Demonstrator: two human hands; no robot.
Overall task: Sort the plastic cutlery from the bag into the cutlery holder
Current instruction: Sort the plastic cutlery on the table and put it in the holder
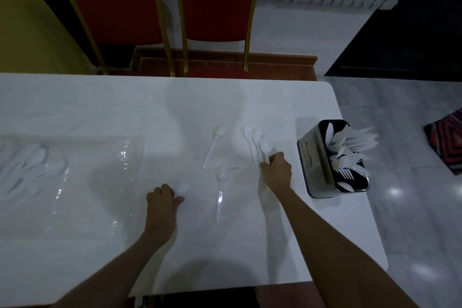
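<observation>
Several white plastic spoons lie on the white table (100, 97). Three spoons (255, 137) lie side by side, and my right hand (276, 174) pinches their handles at the near end. One spoon (213, 146) lies alone to the left, and another (220, 190) points toward me. My left hand (161, 201) curls round a spoon (182, 189) whose bowl shows by my thumb. The metal cutlery holder (315, 165) stands at the right edge, filled with white forks, knives and spoons. The clear plastic bag (100, 182) lies flat at the left with more cutlery inside.
Two red chairs with gold frames (215, 7) stand behind the table. The table's right edge lies just past the holder, above a grey tiled floor. A striped rug (447, 142) shows at the far right.
</observation>
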